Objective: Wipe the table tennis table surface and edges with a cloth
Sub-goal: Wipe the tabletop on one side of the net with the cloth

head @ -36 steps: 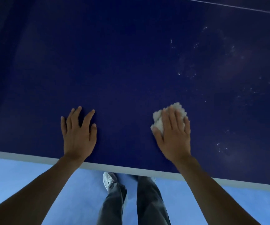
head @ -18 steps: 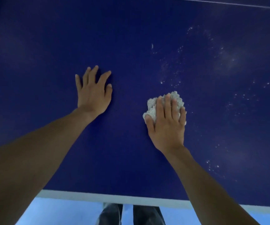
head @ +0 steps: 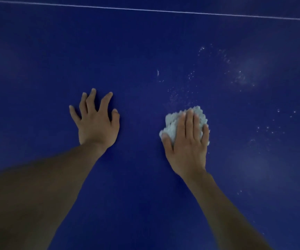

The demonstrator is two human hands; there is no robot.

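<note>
White specks [head: 190,76] lie just ahead and right of the cloth [head: 171,121], which the right grip [head: 187,147] presses down with flat fingers [head: 188,121].

Ahead of both hands we have the flat blue table [head: 145,42] running open as far as the thin white line [head: 163,10]. An open strip lies between our left hand [head: 97,127] and our right hand [head: 187,148]. Only the bunched cloth [head: 170,121] under our right fingers rises off the surface. The white specks [head: 190,76] ahead and to the right of it lie flat.
</note>
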